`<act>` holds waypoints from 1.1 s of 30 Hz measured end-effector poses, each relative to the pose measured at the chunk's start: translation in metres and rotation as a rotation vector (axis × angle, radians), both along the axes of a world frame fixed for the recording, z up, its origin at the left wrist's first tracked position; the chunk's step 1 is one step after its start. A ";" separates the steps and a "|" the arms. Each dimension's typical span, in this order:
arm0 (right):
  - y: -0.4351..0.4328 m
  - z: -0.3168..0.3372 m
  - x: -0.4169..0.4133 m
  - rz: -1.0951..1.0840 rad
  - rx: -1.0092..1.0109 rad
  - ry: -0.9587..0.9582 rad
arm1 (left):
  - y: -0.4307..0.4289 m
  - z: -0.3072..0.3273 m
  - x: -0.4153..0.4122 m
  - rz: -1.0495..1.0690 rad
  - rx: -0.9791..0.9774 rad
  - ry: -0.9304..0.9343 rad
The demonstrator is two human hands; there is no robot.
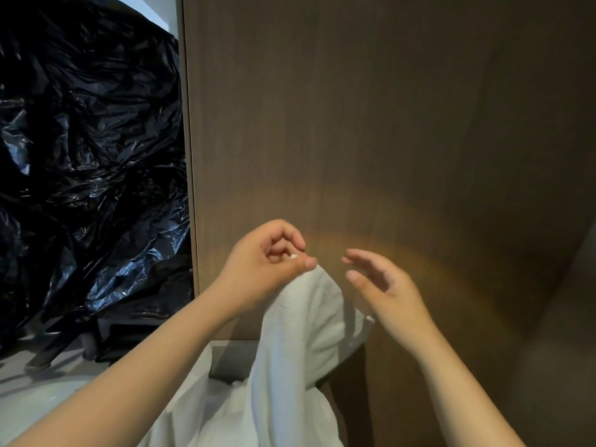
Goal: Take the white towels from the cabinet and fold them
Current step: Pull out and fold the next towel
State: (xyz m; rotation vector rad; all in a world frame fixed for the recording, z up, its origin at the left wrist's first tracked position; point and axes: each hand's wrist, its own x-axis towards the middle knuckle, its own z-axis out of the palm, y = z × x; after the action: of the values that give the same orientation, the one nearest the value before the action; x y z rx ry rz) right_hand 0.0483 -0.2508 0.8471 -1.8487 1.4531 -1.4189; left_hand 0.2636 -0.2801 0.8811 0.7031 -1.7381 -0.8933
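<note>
A white towel hangs in front of me, lifted by one corner and draping down past the frame's lower edge. My left hand pinches that top corner between thumb and curled fingers. My right hand hovers just to the right of the corner, fingers straight and spread, touching nothing. More white cloth lies bunched below my left forearm; whether it is the same towel or another I cannot tell.
A brown wooden cabinet panel fills the view straight ahead, close behind both hands. Crumpled black plastic sheeting covers the left side. A pale grey surface lies at the lower left, with dark legs standing on it.
</note>
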 end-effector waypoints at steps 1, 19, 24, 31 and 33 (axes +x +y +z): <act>0.004 0.005 0.008 0.092 0.014 -0.025 | 0.001 0.000 -0.005 -0.018 -0.013 -0.023; 0.011 0.012 0.017 0.172 0.026 -0.151 | 0.026 -0.035 -0.001 0.061 0.217 0.034; 0.014 0.032 0.010 0.132 -0.071 -0.093 | 0.029 -0.027 -0.012 0.081 0.104 0.100; 0.021 0.036 0.006 0.110 -0.070 -0.050 | 0.034 -0.035 -0.016 0.057 0.070 0.091; 0.023 0.038 0.006 0.109 -0.062 -0.063 | 0.035 -0.035 -0.018 0.045 0.069 0.092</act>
State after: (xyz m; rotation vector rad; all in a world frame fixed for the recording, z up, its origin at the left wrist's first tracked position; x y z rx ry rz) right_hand 0.0542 -0.2279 0.8847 -1.8724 1.2717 -1.4700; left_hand 0.2455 -0.2453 0.8464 0.7324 -1.6109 -0.9436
